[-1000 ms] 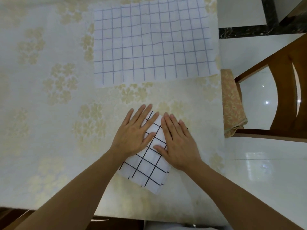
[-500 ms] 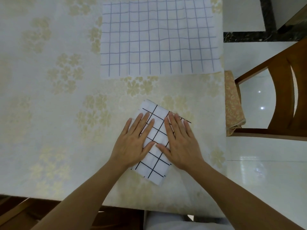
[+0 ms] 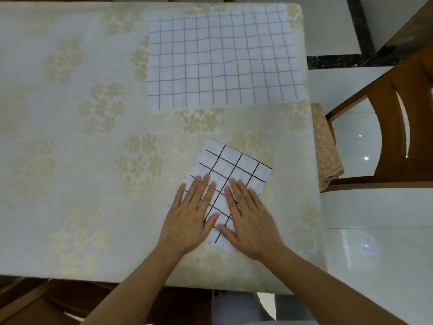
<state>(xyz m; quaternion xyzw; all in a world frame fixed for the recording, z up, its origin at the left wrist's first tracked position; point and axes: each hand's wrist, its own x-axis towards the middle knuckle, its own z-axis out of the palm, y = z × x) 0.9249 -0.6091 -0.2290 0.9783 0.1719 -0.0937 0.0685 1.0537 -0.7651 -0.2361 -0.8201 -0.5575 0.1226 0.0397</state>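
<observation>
Down at the near right of the tabletop (image 3: 70, 137), both hands lie flat, palms down, on a folded black-grid cloth (image 3: 236, 167). The left hand (image 3: 187, 214) has its fingers straight and slightly spread, pointing far and a little right. It presses the near-left part of the cloth, while the heel of its palm sits on the tabletop. The right hand (image 3: 250, 221) has straight fingers held close together and angled far-left. It presses the near-right part of the same cloth. The two thumbs point toward each other over the cloth's near middle, with their tips close; I cannot tell whether they touch. Neither hand curls round or pinches anything.

The folded black-grid cloth is white with black lines and lies turned at an angle. One corner points away from the person, the far half is uncovered, and layered edges show along its left side.

Farther off, well apart from it, a larger blue-grid cloth (image 3: 222, 59) lies spread flat at the far right of the tabletop, reaching almost to the right edge. The tabletop wears a cream cover with pale gold flower clusters.

To the right stands a wooden chair (image 3: 398, 127) with a curved slatted back. Its patterned seat cushion (image 3: 325, 146) is just beside the table's right edge, on a glossy white tiled floor (image 3: 375, 231)
</observation>
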